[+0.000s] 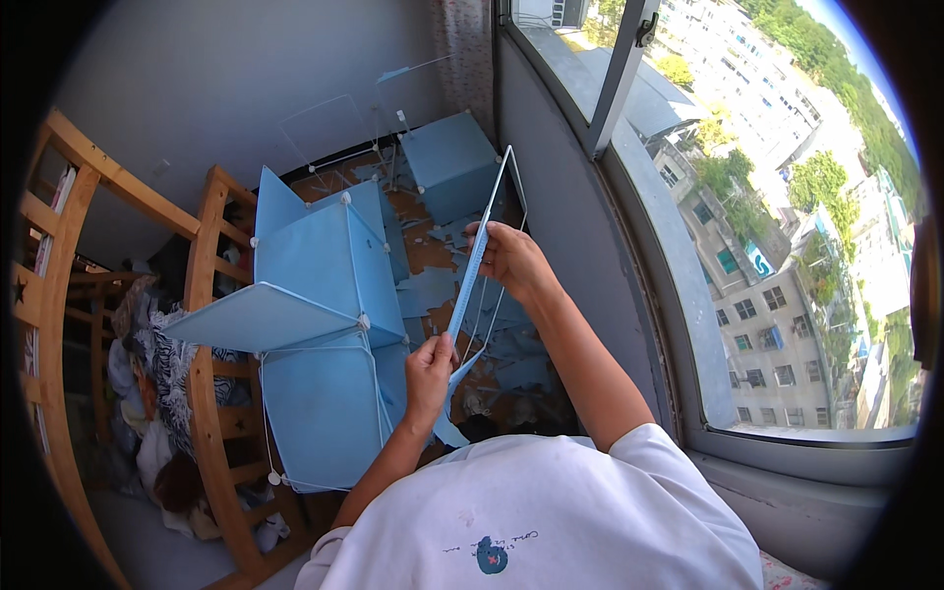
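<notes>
In front of me, a thin white wire-framed panel is held tilted, nearly edge-on, with a strip of blue sheet along its left side. My left hand is closed round its lower left edge. Higher up, my right hand pinches the same side, its fingers partly hidden behind the panel. Left of it stands a blue cube shelf of wire frames, blue panels and white connectors. One blue panel sticks out from the shelf toward the left.
Broken blue sheet pieces litter the brown floor. A blue cube unit stands in the far corner, with bare wire frames beside it. A wooden bed frame with heaped cloths is at left; a window lines the right wall.
</notes>
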A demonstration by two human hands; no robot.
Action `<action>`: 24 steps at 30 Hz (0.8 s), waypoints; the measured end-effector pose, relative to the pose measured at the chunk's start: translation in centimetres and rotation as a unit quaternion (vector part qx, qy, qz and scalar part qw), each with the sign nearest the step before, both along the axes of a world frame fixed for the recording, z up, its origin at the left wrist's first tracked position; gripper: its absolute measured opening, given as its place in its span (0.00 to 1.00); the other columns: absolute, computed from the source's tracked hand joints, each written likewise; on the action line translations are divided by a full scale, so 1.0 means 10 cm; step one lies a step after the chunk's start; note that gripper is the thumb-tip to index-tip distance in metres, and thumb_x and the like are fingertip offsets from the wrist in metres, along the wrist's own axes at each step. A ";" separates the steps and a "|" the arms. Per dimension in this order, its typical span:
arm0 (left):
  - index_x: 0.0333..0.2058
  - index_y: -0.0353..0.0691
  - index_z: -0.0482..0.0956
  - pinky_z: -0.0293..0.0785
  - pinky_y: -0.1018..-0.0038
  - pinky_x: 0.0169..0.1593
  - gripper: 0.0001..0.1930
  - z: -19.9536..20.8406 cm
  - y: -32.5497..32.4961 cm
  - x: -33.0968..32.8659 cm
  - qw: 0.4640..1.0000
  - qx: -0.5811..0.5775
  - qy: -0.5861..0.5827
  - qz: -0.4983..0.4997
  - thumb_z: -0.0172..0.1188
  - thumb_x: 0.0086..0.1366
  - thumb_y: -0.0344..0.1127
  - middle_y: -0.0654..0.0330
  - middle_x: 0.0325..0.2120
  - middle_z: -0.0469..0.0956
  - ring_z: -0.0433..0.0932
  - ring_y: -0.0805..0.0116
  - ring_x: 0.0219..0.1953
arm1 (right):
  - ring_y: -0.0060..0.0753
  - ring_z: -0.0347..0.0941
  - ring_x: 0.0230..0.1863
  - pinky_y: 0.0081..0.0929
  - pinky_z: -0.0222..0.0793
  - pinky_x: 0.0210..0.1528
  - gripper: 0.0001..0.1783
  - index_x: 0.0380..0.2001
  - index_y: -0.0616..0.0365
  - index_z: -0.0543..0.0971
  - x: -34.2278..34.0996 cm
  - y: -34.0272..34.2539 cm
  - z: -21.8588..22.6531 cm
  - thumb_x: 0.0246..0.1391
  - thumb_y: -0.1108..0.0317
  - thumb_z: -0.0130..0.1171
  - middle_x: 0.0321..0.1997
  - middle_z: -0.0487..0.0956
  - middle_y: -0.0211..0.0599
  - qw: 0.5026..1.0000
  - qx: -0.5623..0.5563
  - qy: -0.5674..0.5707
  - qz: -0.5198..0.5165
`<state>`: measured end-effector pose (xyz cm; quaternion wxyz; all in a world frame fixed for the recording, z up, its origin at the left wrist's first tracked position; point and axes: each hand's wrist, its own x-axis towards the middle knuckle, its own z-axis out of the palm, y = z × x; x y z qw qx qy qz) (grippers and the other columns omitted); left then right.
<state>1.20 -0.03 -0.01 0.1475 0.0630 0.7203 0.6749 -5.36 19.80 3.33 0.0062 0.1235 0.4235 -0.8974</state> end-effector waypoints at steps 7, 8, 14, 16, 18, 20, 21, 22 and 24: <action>0.17 0.36 0.71 0.54 0.79 0.20 0.20 0.04 -0.01 0.06 0.999 -0.050 0.017 0.005 0.50 0.66 0.42 0.68 0.10 0.63 0.58 0.81 0.15 | 0.19 0.67 0.23 0.20 0.68 0.27 0.09 0.31 0.57 0.69 0.01 -0.15 -0.10 0.61 0.65 0.41 0.24 0.69 0.26 0.993 -0.085 -0.068 0.032; 0.17 0.36 0.71 0.54 0.79 0.20 0.20 0.05 0.00 0.07 0.998 -0.059 0.030 0.006 0.50 0.65 0.41 0.67 0.10 0.63 0.58 0.81 0.15 | 0.19 0.65 0.22 0.20 0.67 0.26 0.09 0.31 0.57 0.69 0.00 -0.16 -0.13 0.61 0.65 0.42 0.23 0.68 0.26 0.987 -0.122 -0.092 0.046; 0.19 0.35 0.74 0.55 0.78 0.19 0.20 0.08 0.02 0.06 0.990 -0.106 0.089 0.021 0.50 0.65 0.42 0.65 0.09 0.64 0.60 0.80 0.15 | 0.20 0.61 0.17 0.19 0.55 0.19 0.13 0.24 0.60 0.73 0.01 -0.38 -0.42 0.58 0.65 0.46 0.16 0.67 0.27 0.980 0.072 -0.186 -0.006; 0.19 0.34 0.74 0.55 0.77 0.19 0.20 0.05 0.02 0.03 0.990 -0.109 0.084 0.031 0.50 0.65 0.42 0.65 0.09 0.64 0.60 0.80 0.15 | 0.20 0.61 0.17 0.21 0.56 0.18 0.14 0.25 0.61 0.74 -0.05 -0.34 -0.58 0.58 0.65 0.45 0.14 0.66 0.27 0.973 0.145 -0.177 -0.018; 0.20 0.34 0.75 0.55 0.77 0.19 0.19 -0.03 0.03 0.03 0.993 -0.085 0.059 0.047 0.50 0.65 0.42 0.65 0.09 0.64 0.60 0.80 0.15 | 0.33 0.69 0.19 0.32 0.63 0.22 0.15 0.25 0.63 0.75 -0.07 -0.31 -0.72 0.56 0.65 0.45 0.14 0.70 0.36 0.928 0.332 -0.159 -0.066; 0.20 0.34 0.75 0.54 0.77 0.19 0.19 -0.06 0.03 0.03 0.993 -0.093 0.062 0.046 0.51 0.65 0.42 0.65 0.09 0.64 0.59 0.80 0.15 | 0.44 0.72 0.24 0.37 0.65 0.28 0.14 0.25 0.64 0.75 -0.07 -0.30 -0.80 0.55 0.65 0.46 0.18 0.74 0.45 0.859 0.482 -0.131 -0.111; 0.20 0.34 0.75 0.54 0.77 0.19 0.19 -0.08 0.02 0.03 0.992 -0.097 0.063 0.046 0.51 0.65 0.42 0.65 0.09 0.64 0.59 0.80 0.15 | 0.50 0.73 0.26 0.40 0.67 0.30 0.14 0.25 0.64 0.75 -0.06 -0.31 -0.81 0.54 0.64 0.46 0.20 0.75 0.49 0.815 0.552 -0.116 -0.131; 0.20 0.34 0.75 0.54 0.78 0.19 0.19 -0.10 0.02 0.02 0.992 -0.095 0.060 0.053 0.51 0.65 0.42 0.65 0.09 0.64 0.59 0.80 0.15 | 0.58 0.71 0.34 0.44 0.66 0.38 0.14 0.25 0.64 0.75 -0.06 -0.32 -0.82 0.53 0.63 0.46 0.27 0.76 0.54 0.785 0.589 -0.136 -0.131; 0.20 0.34 0.75 0.54 0.78 0.19 0.18 -0.12 0.04 -0.01 0.992 -0.091 0.056 0.067 0.51 0.64 0.42 0.66 0.09 0.64 0.59 0.81 0.15 | 0.57 0.72 0.34 0.45 0.66 0.38 0.16 0.25 0.63 0.75 -0.02 -0.36 -0.83 0.54 0.62 0.45 0.28 0.76 0.54 0.773 0.606 -0.149 -0.111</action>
